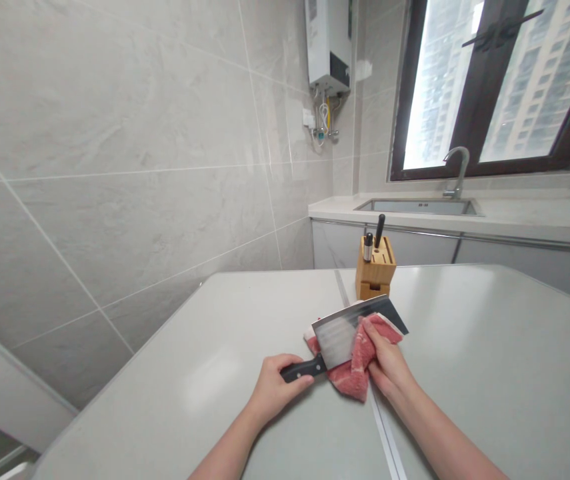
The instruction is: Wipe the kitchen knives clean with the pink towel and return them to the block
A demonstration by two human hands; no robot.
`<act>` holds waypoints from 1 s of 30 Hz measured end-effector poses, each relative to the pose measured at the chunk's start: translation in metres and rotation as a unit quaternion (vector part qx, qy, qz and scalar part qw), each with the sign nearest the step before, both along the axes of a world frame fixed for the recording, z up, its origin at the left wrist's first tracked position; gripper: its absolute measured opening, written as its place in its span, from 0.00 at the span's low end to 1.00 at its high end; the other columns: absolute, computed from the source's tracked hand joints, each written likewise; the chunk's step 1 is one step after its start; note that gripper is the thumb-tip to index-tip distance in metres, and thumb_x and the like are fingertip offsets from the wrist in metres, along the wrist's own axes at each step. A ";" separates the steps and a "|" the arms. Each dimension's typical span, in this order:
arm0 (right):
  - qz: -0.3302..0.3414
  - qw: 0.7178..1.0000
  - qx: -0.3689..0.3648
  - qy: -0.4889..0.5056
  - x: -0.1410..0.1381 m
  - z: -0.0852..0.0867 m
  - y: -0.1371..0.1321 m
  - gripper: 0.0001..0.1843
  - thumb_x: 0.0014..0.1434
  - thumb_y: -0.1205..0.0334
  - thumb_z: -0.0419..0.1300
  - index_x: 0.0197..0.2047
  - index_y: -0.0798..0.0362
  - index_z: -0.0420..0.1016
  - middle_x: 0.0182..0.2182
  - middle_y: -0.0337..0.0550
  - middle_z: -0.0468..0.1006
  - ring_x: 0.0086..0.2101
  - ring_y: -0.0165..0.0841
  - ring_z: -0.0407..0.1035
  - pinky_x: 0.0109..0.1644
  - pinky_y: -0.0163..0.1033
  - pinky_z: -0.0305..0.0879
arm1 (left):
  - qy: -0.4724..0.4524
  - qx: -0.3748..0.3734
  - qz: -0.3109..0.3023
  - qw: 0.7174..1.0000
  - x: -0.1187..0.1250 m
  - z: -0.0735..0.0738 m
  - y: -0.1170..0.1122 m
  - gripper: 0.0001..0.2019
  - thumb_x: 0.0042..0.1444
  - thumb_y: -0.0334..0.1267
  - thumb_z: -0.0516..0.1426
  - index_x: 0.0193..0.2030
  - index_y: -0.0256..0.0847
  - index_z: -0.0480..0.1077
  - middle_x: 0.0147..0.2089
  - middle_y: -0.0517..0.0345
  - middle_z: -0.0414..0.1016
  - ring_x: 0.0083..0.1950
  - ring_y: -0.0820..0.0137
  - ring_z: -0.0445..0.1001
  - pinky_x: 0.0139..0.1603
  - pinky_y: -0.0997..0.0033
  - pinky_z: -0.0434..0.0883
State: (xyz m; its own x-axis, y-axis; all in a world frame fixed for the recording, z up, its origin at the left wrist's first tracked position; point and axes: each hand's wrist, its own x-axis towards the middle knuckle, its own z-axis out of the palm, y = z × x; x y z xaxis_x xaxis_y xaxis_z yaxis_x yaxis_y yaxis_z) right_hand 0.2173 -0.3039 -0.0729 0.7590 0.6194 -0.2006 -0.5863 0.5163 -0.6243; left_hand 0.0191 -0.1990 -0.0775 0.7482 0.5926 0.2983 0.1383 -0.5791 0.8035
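My left hand (277, 387) is closed round the black handle of a broad steel cleaver (345, 333), holding the blade up on edge above the pale counter (205, 373). My right hand (387, 363) grips a red cloth (357, 370) and presses it against the right face of the blade. The cloth wraps under the blade and hangs down onto the counter. A bit of white shows at the cloth's far end.
A wooden knife block (375, 268) with two dark handles stands just behind the cleaver. Further back are a sink (417, 207) with a curved tap (457, 167) under a window, and a wall-mounted water heater (329, 43). A grey tiled wall runs along the left.
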 end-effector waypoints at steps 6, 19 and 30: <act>-0.052 0.998 0.012 0.016 0.013 0.002 -0.003 0.14 0.37 0.63 0.71 0.29 0.54 0.75 0.22 0.34 0.80 0.20 0.27 0.73 0.25 0.28 0.73 | -0.001 -0.005 0.005 1.000 0.001 -0.001 0.002 0.10 0.44 0.41 0.62 0.31 0.35 0.76 0.26 0.56 0.75 0.28 0.69 0.69 0.28 0.75 0.63; -0.080 0.997 0.017 0.016 0.016 0.009 -0.007 0.12 0.39 0.62 0.70 0.29 0.53 0.75 0.21 0.33 0.79 0.19 0.26 0.72 0.24 0.27 0.72 | -0.007 -0.010 0.039 0.999 0.001 -0.006 0.006 0.10 0.43 0.41 0.62 0.30 0.36 0.76 0.26 0.55 0.76 0.28 0.68 0.70 0.29 0.74 0.64; -0.060 0.998 0.015 0.010 0.018 0.000 -0.005 0.14 0.36 0.62 0.72 0.27 0.54 0.73 0.23 0.35 0.80 0.21 0.29 0.73 0.26 0.30 0.74 | -0.021 -0.011 0.067 0.998 0.001 -0.003 0.007 0.11 0.45 0.43 0.61 0.30 0.36 0.76 0.28 0.54 0.77 0.31 0.66 0.72 0.31 0.72 0.65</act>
State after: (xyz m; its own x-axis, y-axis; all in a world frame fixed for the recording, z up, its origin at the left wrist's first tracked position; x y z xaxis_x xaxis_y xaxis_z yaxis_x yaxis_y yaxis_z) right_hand 0.2350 -0.3086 -0.0724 0.8241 0.5306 -0.1984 -0.5311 0.6018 -0.5964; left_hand 0.0199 -0.1923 -0.0805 0.6498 0.6927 0.3130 0.1795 -0.5399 0.8224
